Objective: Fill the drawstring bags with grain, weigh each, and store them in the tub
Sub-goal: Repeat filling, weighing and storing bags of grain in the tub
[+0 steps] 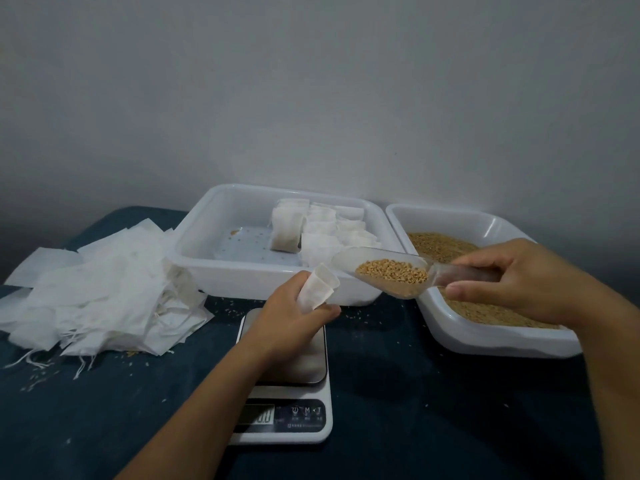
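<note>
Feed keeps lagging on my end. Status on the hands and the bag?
Left hand grips open bag above scale. Right hand holds loaded scoop at bag mouth. Nothing blocking the pour.

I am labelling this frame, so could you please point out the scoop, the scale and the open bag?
scoop (391, 273), head view, grain-filled bowl.
scale (313, 363), head view, steel platform.
open bag (320, 285), head view, cloth side.

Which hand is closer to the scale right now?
Left. The left hand holds a bag just above the scale; the right hand holds the scoop off to its right, over the grain tub.
</note>
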Motion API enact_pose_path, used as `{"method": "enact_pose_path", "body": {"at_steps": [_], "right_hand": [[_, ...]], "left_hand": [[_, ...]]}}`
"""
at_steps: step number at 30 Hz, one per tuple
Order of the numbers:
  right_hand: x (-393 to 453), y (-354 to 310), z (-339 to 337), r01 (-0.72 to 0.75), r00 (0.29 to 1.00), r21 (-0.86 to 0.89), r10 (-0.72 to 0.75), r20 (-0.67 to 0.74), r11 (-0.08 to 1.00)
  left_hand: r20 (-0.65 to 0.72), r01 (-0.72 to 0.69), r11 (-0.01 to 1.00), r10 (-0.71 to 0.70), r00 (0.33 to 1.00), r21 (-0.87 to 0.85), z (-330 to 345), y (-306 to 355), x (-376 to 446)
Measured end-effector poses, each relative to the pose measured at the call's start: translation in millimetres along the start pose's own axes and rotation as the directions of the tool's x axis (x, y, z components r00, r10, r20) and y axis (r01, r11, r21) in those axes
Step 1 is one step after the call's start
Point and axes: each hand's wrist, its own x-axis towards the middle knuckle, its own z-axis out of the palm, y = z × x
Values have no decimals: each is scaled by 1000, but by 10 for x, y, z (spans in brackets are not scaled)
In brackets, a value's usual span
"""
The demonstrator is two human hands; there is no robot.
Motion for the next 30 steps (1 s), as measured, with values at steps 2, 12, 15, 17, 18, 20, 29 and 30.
{"method": "enact_pose_path", "body": {"at_steps": [2,12,15,17,18,20,29,30], "right_hand": [[4,-35,-33,-19,1000,-36,19,19,999],[66,-270,-121,7,992,-180,15,122,984],[94,-331,-148,35,991,-192,-9,133,981],[104,-368,-160,51,990,-208,-22,142,977],[107,-385,-165,57,989,-223,-24,147,973],[114,-418,-173,56,988,-257,-17,153,965],[155,-479,-196,33,985,-330,25,169,943],[158,-482,-196,34,985,-336,26,172,941]], "left_hand": [[6,0,1000,0,1000,11,-2,-5,4],[65,-53,987,44,997,151,34,-2,-16],[91,-52,985,38,995,167,38,-9,-17],[101,-47,982,28,994,182,35,-10,-18],[103,-46,982,27,994,185,36,-12,-18],[107,-51,982,32,994,182,37,-11,-19],[132,-57,983,35,991,172,33,9,-32],[134,-58,984,36,990,171,37,8,-31]]}}
